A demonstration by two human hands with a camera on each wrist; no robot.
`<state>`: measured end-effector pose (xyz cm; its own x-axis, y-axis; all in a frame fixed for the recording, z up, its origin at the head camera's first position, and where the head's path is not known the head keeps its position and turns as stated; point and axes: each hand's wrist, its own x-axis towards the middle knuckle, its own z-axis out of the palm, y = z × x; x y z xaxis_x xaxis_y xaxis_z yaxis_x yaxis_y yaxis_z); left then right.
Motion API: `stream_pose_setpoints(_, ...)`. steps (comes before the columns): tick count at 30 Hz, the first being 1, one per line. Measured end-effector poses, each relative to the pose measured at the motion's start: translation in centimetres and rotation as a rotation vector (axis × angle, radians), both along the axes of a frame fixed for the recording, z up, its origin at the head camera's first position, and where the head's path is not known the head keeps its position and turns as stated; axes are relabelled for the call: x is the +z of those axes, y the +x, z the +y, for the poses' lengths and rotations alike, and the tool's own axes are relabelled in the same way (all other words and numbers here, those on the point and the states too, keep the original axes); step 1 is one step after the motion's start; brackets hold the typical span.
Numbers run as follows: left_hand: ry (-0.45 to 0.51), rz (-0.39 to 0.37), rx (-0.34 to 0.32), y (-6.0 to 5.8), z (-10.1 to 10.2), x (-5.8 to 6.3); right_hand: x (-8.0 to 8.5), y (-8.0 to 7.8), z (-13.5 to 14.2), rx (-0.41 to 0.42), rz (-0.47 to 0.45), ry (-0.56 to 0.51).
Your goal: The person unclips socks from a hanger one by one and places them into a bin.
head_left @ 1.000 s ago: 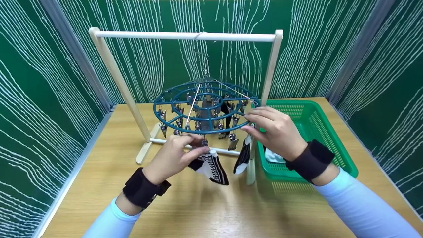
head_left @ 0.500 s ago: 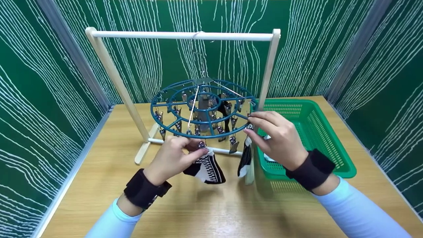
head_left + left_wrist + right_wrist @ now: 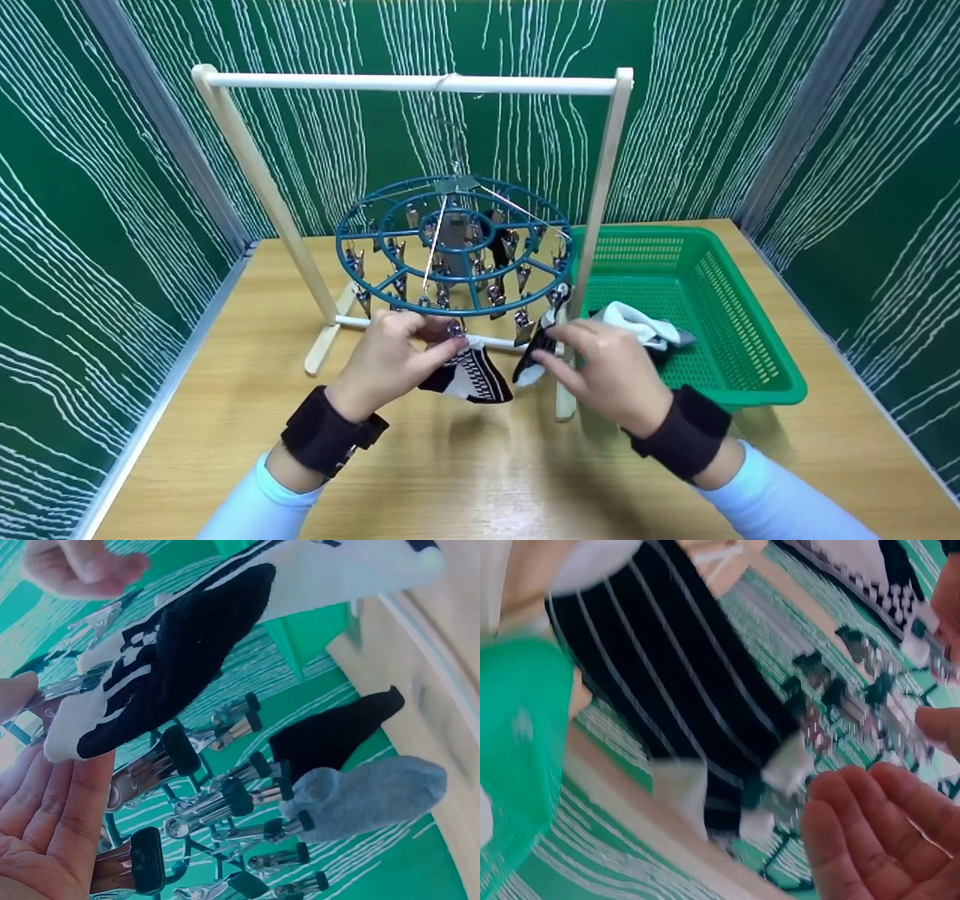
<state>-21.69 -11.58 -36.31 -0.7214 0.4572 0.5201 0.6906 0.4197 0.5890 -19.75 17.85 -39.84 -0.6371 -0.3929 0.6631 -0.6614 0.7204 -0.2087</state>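
A round blue clip hanger (image 3: 474,292) hangs from a rack, with metal clips under its rings. At its front edge my left hand (image 3: 390,352) pinches a metal clip (image 3: 455,328) between thumb and fingers. That clip bears a black-and-white checked sock (image 3: 478,375), which hangs below the thumb. To the right, a striped black-and-white sock (image 3: 675,660) hangs from another part of the rim. My right hand (image 3: 611,367) is beside this striped sock, its fingers extended and holding nothing; the right wrist view shows its fingers (image 3: 870,832) apart from the clips.
The wooden rack (image 3: 266,187) stands around the hanger. A green basket (image 3: 761,337) at the right contains white, grey and black fabric (image 3: 637,322). Further in, a grey sock (image 3: 367,799) and a black sock (image 3: 330,735) hang from clips.
My right hand has come off the hanger's right rim and moved down and slightly left to the striped sock. The hanger has shifted slightly left. My left hand keeps its place at the clip.
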Motion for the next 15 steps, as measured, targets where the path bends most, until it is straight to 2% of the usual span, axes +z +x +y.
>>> stream_pose_setpoints(5,0.014,-0.024,0.012,0.0,-0.1,-0.1,-1.3,0.1,-1.3,0.005,-0.179,-0.016)
stream_pose_setpoints(12,0.038,-0.025,0.021,-0.2,-0.1,-0.1,-3.3,-0.9,-2.9,0.056,-0.312,-0.037)
stream_pose_setpoints(15,0.038,-0.016,0.019,-0.2,-0.1,-0.2,-4.0,-1.3,-3.6,0.095,-0.404,-0.067)
